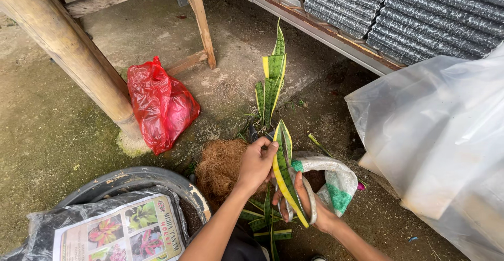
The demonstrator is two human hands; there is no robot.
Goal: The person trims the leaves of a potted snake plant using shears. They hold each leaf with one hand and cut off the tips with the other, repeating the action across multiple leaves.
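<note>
My left hand grips a snake plant leaf, green with yellow edges, near its upper part. My right hand holds grey-handled scissors at the lower end of the same leaf. A second snake plant stands upright on the ground just beyond. More cut leaves lie below my hands. A clump of brown coconut fibre sits just left of my left hand.
A red plastic bag leans by a wooden post. A white and green woven sack lies to the right. A large clear plastic bag fills the right side. A soil bag rests on a black tub. Black trays sit on a rack.
</note>
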